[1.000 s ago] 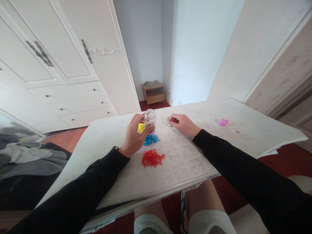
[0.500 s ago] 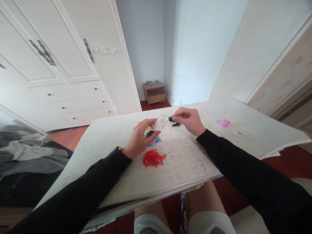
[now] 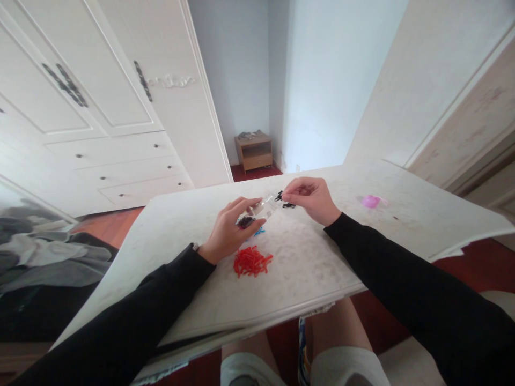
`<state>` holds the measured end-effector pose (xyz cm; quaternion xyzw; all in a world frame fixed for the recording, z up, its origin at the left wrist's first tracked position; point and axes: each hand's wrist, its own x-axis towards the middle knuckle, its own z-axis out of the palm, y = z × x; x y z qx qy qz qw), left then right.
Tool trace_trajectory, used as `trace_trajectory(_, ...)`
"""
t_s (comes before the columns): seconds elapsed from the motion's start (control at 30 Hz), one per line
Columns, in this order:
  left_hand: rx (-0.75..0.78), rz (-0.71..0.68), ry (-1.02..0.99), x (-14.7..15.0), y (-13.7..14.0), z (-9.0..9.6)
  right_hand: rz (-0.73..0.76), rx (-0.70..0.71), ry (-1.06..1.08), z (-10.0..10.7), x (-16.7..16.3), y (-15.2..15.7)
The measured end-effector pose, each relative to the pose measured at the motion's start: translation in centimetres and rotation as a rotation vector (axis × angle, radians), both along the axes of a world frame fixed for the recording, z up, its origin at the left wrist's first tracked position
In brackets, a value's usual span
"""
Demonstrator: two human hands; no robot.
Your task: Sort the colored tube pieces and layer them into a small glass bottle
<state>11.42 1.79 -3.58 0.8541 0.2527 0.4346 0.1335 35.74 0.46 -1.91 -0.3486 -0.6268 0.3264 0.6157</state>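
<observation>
My left hand point(image 3: 230, 228) is wrapped round a clear plastic jar point(image 3: 266, 208), which lies tilted with its mouth toward my right hand. Dark pieces point(image 3: 245, 221) show at the jar's base end. With thumb and forefinger pinched, my right hand point(image 3: 309, 199) is at the jar's mouth, and a small black plastic piece point(image 3: 278, 196) shows at the fingertips. Just below those fingertips lie more black pieces point(image 3: 288, 205) on the table. Blue pieces point(image 3: 259, 231) are partly hidden under my left hand. A heap of red plastic pieces point(image 3: 252, 261) sits nearer to me.
The white table point(image 3: 306, 268) has a worn front edge. On its right side lies a pink object point(image 3: 370, 201). Clothes point(image 3: 52, 252) are piled at the left, beside a white wardrobe point(image 3: 108, 107). A small wooden cabinet point(image 3: 253, 153) stands in the far corner.
The jar in my left hand has turned a little and tipped lower, covering the yellow pieces seen before. My right fingertips have shifted slightly left, closer to the jar's mouth.
</observation>
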Motion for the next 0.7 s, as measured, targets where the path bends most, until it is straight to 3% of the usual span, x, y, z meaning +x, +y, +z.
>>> trace_trajectory(0.13, -0.003, -0.003, 0.004, -0.1, 0.0, 0.0, 0.022, 0.03, -0.082, 0.4, -0.2, -0.4)
trace_trajectory(0.23, -0.028, 0.013, -0.042, -0.1, 0.1, -0.3, -0.115, 0.045, -0.119, 0.4, 0.5, 0.0)
trace_trajectory(0.4, -0.172, -0.03, -0.352, 0.1, 0.6, -1.1, -0.371, -0.009, -0.363, -0.5, 2.5, 1.5)
trace_trajectory(0.53, -0.203, -0.012, -0.393, 0.2, 0.8, -1.4, -0.366, -0.104, -0.646, -1.5, 3.5, 2.3)
trace_trajectory(0.7, -0.14, 0.022, -0.381, 0.1, 0.9, -1.4, -0.348, -0.166, -0.849, -2.0, 4.4, 2.6)
